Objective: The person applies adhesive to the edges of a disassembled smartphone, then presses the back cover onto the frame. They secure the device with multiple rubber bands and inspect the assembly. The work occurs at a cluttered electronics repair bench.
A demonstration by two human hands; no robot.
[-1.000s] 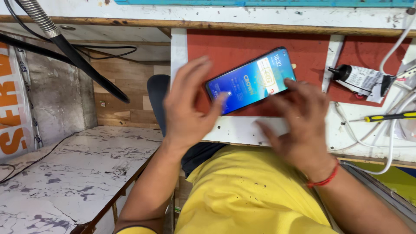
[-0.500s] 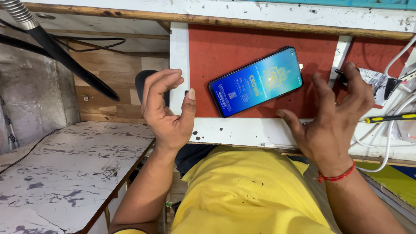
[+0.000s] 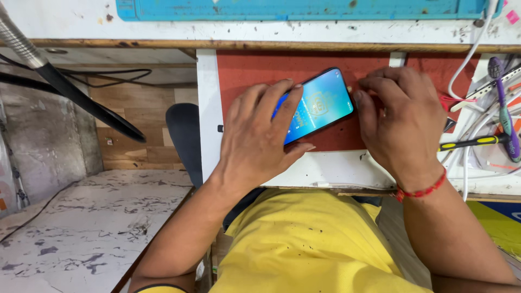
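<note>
- While lit, smartphone point(image 3: 317, 104) flat on red mat point(image 3: 244, 70) near counter's point(image 3: 336, 171) front edge, long axis slanting up-right.
- Left hand point(image 3: 260, 135) spread over lower-left end, fingers touching screen, not clenched.
- Right hand point(image 3: 404, 116) curled at upper-right end, fingertips at edge; grip unclear.

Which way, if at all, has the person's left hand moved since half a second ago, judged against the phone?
Yes. The left hand has moved right onto the phone, fingers covering its left end.
</note>
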